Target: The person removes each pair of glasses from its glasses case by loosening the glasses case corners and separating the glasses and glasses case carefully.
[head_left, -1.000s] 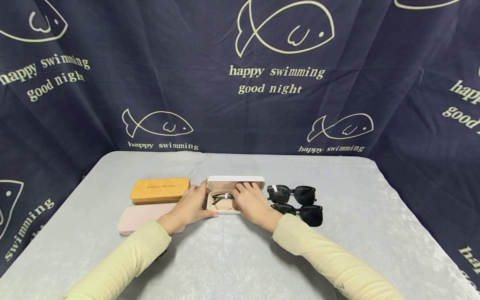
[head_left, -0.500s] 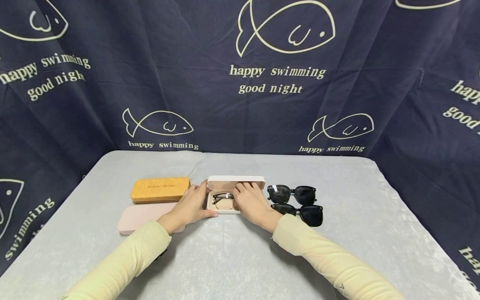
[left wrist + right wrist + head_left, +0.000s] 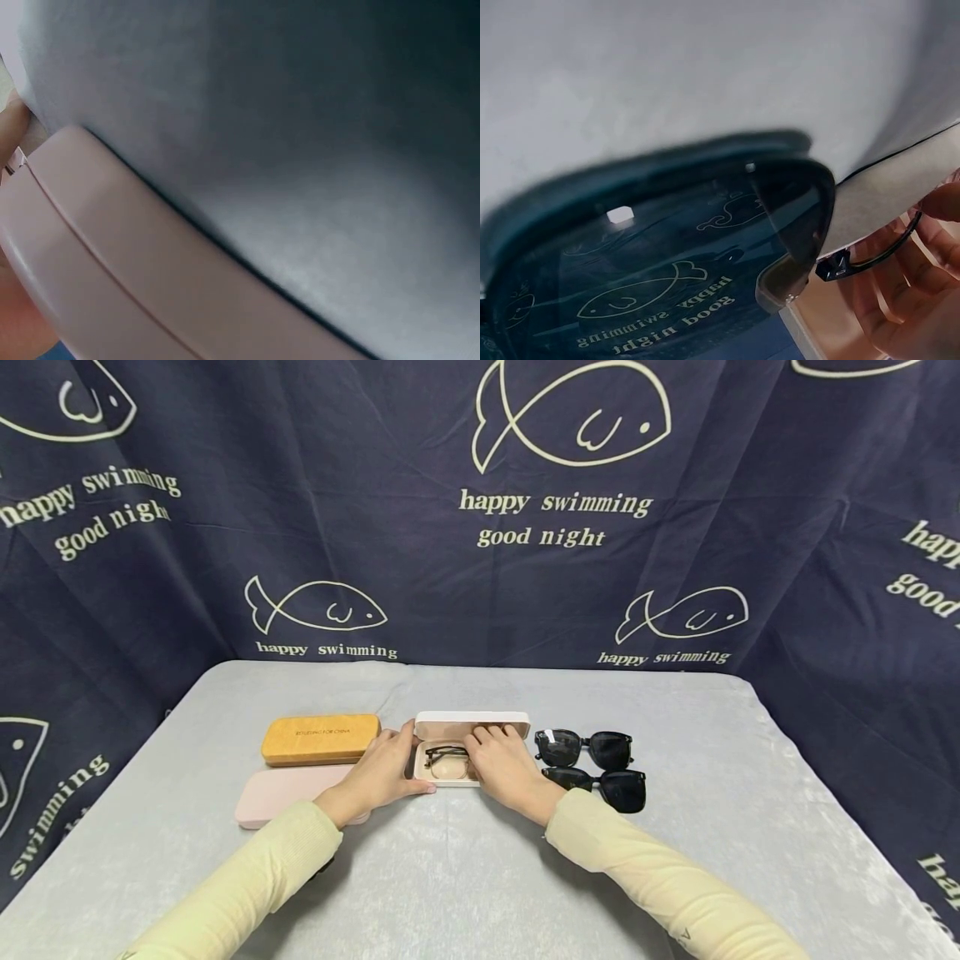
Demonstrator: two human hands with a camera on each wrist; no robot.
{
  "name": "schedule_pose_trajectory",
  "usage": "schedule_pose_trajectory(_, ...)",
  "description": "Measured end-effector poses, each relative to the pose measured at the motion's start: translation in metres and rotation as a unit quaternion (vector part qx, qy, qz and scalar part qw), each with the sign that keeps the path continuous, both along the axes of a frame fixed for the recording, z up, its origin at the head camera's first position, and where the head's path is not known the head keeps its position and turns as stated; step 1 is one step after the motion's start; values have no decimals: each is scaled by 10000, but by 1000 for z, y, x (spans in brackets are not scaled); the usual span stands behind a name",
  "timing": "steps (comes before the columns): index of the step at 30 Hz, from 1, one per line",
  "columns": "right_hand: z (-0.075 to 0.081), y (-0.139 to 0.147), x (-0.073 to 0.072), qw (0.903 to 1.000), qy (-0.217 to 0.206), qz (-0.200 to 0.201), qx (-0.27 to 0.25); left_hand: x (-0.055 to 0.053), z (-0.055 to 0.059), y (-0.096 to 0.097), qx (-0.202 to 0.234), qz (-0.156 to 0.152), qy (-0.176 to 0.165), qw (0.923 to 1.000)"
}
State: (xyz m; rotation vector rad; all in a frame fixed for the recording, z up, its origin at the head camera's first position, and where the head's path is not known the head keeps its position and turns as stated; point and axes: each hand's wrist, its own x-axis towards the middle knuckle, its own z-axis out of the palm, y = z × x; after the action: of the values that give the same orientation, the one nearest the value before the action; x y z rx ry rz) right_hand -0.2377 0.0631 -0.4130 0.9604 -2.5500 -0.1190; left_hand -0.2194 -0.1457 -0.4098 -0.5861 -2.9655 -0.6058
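Note:
In the head view a small white glasses case stands with its lid raised at mid-table. Inside lies a pair of eyeglasses with a dark top rim. My left hand grips the case's left end, thumb at the front edge and index finger at the back. My right hand reaches into the right half, its curled fingers over the eyeglasses' right side, which they hide. From the right wrist, the thumb and fingers hold the black rim of the eyeglasses.
Left of the case lie an orange glasses case and, nearer, a pink glasses case, partly under the left wrist. Two pairs of black sunglasses, a far one and a near one, lie beside the right wrist.
The eyeglasses inside the case have shifted very slightly under my right hand. Both hands and the other cases and sunglasses keep their places.

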Motion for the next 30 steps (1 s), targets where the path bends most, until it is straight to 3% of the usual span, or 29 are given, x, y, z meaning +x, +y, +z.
schedule_pose_trajectory(30, 12, 3, 9, 9998, 59, 66, -195, 0, 0, -1, -49, -16, -33, 10000)
